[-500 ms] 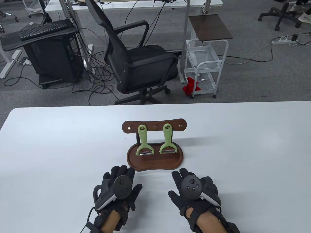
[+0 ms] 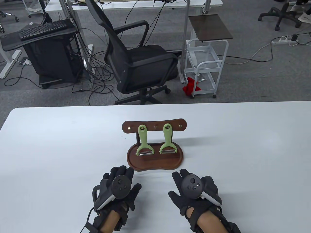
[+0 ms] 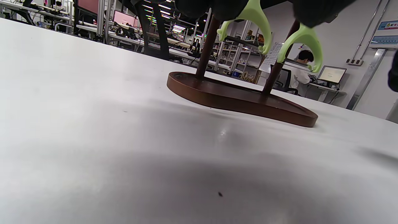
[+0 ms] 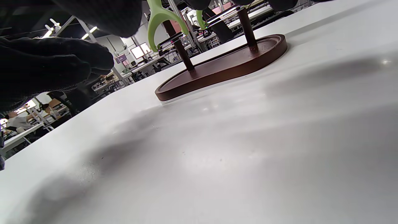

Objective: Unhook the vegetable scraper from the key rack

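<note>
Both hands, left (image 2: 116, 188) and right (image 2: 194, 189), lie flat with fingers spread on the counter (image 2: 48, 150), holding nothing. Just beyond them, two green scrapers (image 2: 142, 140) hang from the wooden key rack (image 2: 154, 126).

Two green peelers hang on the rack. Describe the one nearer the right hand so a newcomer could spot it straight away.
On the white table stands a dark wooden key rack with a tray base. Two pale green peelers hang from its crossbar, blades down over the tray. The right peeler hangs nearer the bar's right end, and its twin, the left peeler, hangs beside it.
</note>
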`<state>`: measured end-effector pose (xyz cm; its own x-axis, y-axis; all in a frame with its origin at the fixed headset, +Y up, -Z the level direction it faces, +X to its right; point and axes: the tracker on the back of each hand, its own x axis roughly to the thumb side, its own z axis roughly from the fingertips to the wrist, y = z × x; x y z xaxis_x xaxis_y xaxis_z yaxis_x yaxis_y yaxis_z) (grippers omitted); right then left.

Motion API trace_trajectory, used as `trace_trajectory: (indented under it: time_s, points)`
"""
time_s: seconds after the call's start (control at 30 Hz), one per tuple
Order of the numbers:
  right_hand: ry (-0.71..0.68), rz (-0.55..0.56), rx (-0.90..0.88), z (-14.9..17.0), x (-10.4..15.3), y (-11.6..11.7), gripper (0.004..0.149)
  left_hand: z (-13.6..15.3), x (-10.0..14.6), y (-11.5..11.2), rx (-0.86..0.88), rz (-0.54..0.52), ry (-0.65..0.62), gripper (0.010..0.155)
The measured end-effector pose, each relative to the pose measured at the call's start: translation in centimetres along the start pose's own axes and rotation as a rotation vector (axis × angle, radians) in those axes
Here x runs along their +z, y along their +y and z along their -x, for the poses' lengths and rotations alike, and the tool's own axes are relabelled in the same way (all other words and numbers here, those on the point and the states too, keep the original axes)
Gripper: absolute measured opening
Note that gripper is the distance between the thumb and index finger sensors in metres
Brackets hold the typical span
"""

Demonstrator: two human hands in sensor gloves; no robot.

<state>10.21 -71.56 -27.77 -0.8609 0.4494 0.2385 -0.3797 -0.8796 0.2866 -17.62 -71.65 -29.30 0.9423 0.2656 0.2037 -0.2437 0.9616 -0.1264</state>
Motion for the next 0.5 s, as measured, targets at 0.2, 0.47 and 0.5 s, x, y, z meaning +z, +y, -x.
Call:
trace_trajectory:
  time_s: [0.2,0.47,0.5]
  points:
    - [-0.007,0.010,0.005,-0.14,0.20,-0.27,0.072,0.08,-0.09,-0.16,-0.005,-0.003,0.008,0.073]
    - [-0.012,0.004,-0.012,-0.23,0.44,-0.45,0.072,-0.16,0.16,-0.30,-0.002,-0.022,0.006,0.074]
    - [-0.013,0.004,-0.010,-0.22,0.45,-0.45,0.072,-0.18,0.18,-0.34,0.000,-0.024,0.007,0.074]
